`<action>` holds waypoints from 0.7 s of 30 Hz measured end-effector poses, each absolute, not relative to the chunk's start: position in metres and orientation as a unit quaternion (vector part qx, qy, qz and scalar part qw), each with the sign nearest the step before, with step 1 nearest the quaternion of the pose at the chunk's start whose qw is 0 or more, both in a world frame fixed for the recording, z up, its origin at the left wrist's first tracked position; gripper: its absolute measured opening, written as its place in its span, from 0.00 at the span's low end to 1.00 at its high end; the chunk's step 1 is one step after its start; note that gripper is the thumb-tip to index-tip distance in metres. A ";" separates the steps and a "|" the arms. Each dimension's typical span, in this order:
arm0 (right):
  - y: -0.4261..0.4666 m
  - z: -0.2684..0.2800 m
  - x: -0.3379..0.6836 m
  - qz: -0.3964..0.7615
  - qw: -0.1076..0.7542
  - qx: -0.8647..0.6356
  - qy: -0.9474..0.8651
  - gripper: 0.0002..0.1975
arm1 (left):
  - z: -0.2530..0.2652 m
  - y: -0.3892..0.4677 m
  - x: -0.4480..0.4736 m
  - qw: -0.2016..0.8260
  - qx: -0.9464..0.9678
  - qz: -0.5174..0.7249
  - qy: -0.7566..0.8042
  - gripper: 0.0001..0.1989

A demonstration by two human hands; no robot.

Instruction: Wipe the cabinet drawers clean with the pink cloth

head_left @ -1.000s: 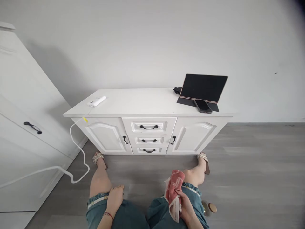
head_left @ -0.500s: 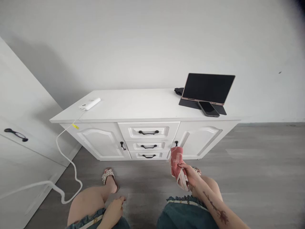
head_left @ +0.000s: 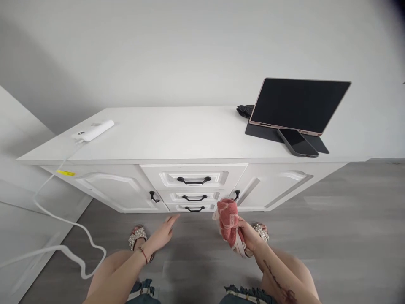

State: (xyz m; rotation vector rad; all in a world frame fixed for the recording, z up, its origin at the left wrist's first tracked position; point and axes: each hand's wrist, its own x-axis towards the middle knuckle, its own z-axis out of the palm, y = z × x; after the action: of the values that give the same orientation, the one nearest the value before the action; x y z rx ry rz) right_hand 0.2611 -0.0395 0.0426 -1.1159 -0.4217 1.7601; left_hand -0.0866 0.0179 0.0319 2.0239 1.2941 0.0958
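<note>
White cable [head_left: 65, 249] trails down the left of the frame from the bench [head_left: 171, 131]. Lower centre-left, the left hand [head_left: 162, 234] holds nothing, its fingers loosely extended. Lower centre-right, the right hand's [head_left: 249, 235] fingers are closed around a crumpled red cloth [head_left: 228, 220]; a steady hold probably wants its loose pale edge gathered in. The cloth hides some fingertips and a corner of the drawer fronts [head_left: 193, 176]. Upper right, a black item [head_left: 244, 110] is partly covered by the tablet [head_left: 300, 105], its nature unclear.

Saw a tablet [head_left: 300, 105], a phone [head_left: 299, 142] lying in front of it, a black bundle [head_left: 245, 111] by its left edge, a white device [head_left: 95, 131] well to its left.
</note>
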 end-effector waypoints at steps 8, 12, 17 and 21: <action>-0.023 0.041 0.244 0.738 0.502 -0.428 -0.139 0.09 | 0.023 0.083 -0.027 0.304 0.825 0.070 0.472 0.30; -0.020 0.042 0.241 0.742 0.501 -0.421 -0.143 0.09 | 0.015 0.093 -0.007 0.306 0.820 -0.003 0.484 0.31; -0.023 0.046 0.248 0.726 0.517 -0.429 -0.149 0.08 | 0.017 0.087 0.004 0.317 0.797 0.034 0.513 0.26; -0.023 0.045 0.258 0.701 0.541 -0.438 -0.153 0.08 | 0.023 0.070 0.004 0.294 0.798 0.038 0.525 0.23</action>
State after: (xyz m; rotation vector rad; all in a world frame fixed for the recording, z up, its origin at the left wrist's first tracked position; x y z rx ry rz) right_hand 0.2578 -0.0233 0.0450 -1.0417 -0.3646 1.6659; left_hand 0.0042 0.0697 0.0226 2.1239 1.3969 0.1024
